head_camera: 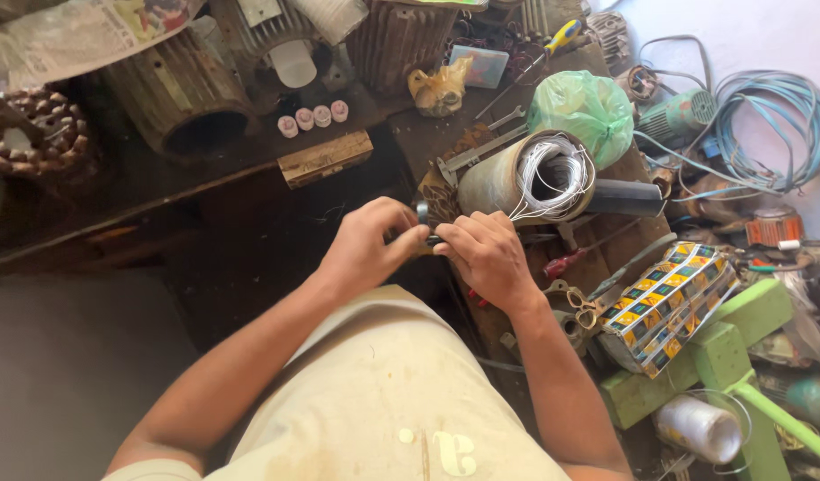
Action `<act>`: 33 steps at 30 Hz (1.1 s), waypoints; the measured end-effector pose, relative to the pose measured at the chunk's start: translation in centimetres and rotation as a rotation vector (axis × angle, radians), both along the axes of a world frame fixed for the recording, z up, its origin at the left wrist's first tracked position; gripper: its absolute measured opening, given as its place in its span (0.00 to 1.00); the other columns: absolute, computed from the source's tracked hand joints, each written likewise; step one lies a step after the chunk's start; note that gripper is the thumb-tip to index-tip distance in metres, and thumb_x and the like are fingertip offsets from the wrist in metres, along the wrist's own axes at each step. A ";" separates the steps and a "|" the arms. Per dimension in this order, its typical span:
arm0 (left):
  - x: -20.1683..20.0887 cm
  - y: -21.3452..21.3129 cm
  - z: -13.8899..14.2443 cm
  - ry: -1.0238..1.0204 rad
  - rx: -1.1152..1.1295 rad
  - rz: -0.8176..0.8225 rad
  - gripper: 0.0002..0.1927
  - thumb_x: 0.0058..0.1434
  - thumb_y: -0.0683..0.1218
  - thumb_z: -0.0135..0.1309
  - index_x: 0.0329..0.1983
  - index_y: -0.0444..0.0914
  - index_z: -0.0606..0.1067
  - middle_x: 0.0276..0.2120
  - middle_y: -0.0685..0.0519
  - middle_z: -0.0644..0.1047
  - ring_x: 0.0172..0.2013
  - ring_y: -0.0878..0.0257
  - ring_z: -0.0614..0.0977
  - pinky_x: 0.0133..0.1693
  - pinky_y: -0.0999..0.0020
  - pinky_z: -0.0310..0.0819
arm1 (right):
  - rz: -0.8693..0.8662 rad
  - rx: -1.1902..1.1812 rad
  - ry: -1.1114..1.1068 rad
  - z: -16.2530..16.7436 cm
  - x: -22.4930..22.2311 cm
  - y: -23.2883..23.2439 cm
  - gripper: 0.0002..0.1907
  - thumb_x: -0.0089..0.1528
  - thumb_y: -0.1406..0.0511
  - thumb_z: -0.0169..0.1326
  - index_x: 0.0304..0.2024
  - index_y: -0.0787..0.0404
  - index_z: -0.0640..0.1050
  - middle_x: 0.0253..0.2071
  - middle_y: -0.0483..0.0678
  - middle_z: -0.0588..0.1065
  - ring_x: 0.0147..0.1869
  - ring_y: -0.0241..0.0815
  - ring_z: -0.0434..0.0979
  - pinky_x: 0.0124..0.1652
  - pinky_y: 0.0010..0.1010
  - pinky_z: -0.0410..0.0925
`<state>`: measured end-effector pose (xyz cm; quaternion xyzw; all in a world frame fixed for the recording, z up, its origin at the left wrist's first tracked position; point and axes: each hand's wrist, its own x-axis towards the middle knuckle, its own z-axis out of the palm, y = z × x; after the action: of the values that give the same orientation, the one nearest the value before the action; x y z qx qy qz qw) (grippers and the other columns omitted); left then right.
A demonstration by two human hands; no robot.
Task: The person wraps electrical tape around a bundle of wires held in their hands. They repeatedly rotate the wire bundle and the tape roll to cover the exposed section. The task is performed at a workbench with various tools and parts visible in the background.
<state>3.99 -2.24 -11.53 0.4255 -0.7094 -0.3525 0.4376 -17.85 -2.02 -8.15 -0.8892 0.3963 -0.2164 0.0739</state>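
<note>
Here, bench: a dark, grimy wooden workbench [249,232] crammed with motor parts, the grey floor off at lower left
Back row: ribbed motor housings [183,93] along the top, four small pink caps [313,118] in a line before them
Right side: a green plastic bag [581,111], a coil of blue cable [775,116], a patterned yellow carton [668,303] and a spool of white thread [697,428]
Stator: a grey cylindrical stator [517,178] lies on its side, white wires spilling from its open end
Small part: a dark little piece [430,239], mostly hidden by fingers, its shape too covered to tell
Left hand: left hand [370,245] curled, fingertips pinched together on the small part from the left
Right hand: right hand [485,254] closed on it from the other side, knuckles up
Position: the small part sits between both hands, just in front of the stator, above the bench edge
</note>
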 end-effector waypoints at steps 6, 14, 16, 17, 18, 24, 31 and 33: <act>-0.4 1.4 0.5 -0.010 -0.372 -0.055 0.10 0.67 0.40 0.56 0.51 0.35 0.77 0.52 0.42 0.75 0.41 0.56 0.84 0.40 0.67 0.80 | -0.007 -0.007 -0.024 -0.3 -0.6 0.5 0.10 0.62 0.62 0.58 0.44 0.58 0.78 0.33 0.42 0.73 0.39 0.45 0.72 0.43 0.39 0.60; -0.8 2.1 0.5 -0.125 0.275 -0.074 0.13 0.68 0.50 0.53 0.39 0.35 0.77 0.30 0.45 0.79 0.31 0.53 0.82 0.34 0.59 0.75 | 0.068 0.020 -0.096 -0.8 -1.3 1.1 0.12 0.64 0.63 0.59 0.50 0.55 0.78 0.37 0.42 0.74 0.43 0.44 0.73 0.48 0.36 0.61; -0.9 2.7 0.6 -0.103 0.375 -0.075 0.15 0.69 0.52 0.50 0.39 0.35 0.76 0.28 0.45 0.79 0.29 0.55 0.80 0.34 0.60 0.74 | 0.123 0.096 -0.107 -0.1 -1.8 1.3 0.17 0.63 0.65 0.58 0.55 0.56 0.77 0.39 0.43 0.74 0.46 0.44 0.72 0.51 0.37 0.61; -1.0 2.8 0.7 -0.101 0.412 -0.068 0.15 0.70 0.52 0.50 0.39 0.34 0.76 0.28 0.45 0.78 0.28 0.55 0.79 0.33 0.61 0.74 | 0.153 0.153 -0.111 0.4 -2.1 1.3 0.21 0.61 0.66 0.57 0.58 0.57 0.76 0.41 0.45 0.73 0.47 0.44 0.72 0.52 0.38 0.60; -1.0 3.0 0.7 -0.097 0.454 -0.064 0.16 0.71 0.52 0.49 0.39 0.34 0.75 0.27 0.45 0.78 0.27 0.56 0.77 0.33 0.61 0.73 | 0.180 0.214 -0.113 0.8 -2.4 1.4 0.25 0.60 0.68 0.56 0.61 0.58 0.75 0.42 0.46 0.73 0.48 0.44 0.71 0.53 0.38 0.59; -1.6 2.5 0.4 -0.109 0.546 -0.054 0.18 0.73 0.53 0.46 0.40 0.34 0.76 0.27 0.46 0.78 0.29 0.60 0.74 0.34 0.62 0.72 | 0.167 0.040 -0.079 1.5 -1.9 1.7 0.34 0.53 0.57 0.61 0.61 0.61 0.74 0.41 0.48 0.73 0.47 0.48 0.70 0.50 0.40 0.59; -0.1 4.4 -0.3 0.002 0.101 -0.242 0.15 0.65 0.47 0.54 0.49 0.33 0.75 0.44 0.48 0.75 0.38 0.56 0.79 0.41 0.62 0.76 | -0.026 -0.024 -0.216 -1.3 -0.5 2.1 0.06 0.65 0.63 0.55 0.38 0.57 0.81 0.31 0.44 0.75 0.38 0.46 0.73 0.47 0.38 0.61; 0.0 4.7 -0.3 -0.108 0.133 -0.240 0.26 0.55 0.51 0.64 0.52 0.33 0.74 0.49 0.49 0.73 0.34 0.56 0.80 0.36 0.64 0.78 | -0.066 0.015 -0.244 -1.8 0.0 2.0 0.09 0.67 0.62 0.54 0.33 0.57 0.80 0.29 0.44 0.75 0.36 0.45 0.73 0.45 0.38 0.61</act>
<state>3.94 2.47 -11.83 0.3839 -0.7528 -0.4250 0.3245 -17.84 0.01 -9.96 -0.8420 0.4151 -0.3226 0.1209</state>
